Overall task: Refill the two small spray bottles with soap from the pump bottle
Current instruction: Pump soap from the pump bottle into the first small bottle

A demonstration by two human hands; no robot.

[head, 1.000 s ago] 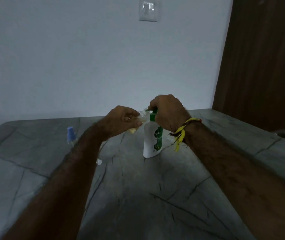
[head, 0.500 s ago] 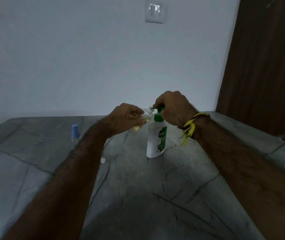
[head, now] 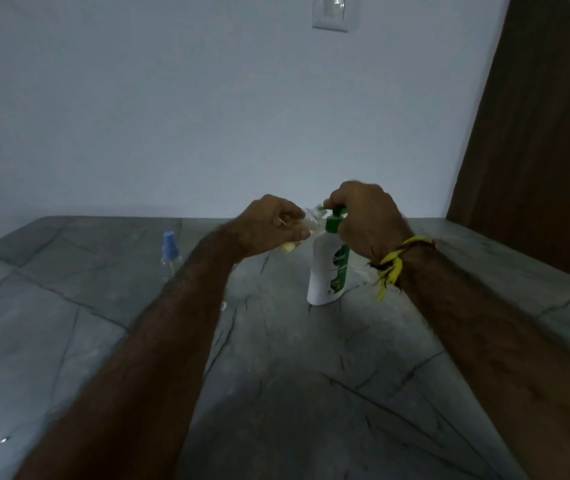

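Note:
A white pump bottle point(head: 326, 271) with a green label and green pump stands upright on the grey stone table point(head: 276, 375). My right hand point(head: 363, 220) curls over the pump head from above. My left hand point(head: 269, 223) grips a small clear spray bottle point(head: 306, 225) without its cap, tilted, its open mouth against the pump nozzle; yellowish soap shows in its lower end. A second small clear spray bottle point(head: 170, 254) with a blue cap stands upright on the table to the left, partly hidden by my left forearm.
A small white piece point(head: 223, 305) lies on the table just right of my left forearm. A white wall rises behind the table, with a switch plate point(head: 335, 12) high up. A brown wooden door point(head: 536, 133) stands at the right.
Both hands keep their grips at the pump. The camera has tilted down a little, so hands and bottles sit slightly lower and further right in view.

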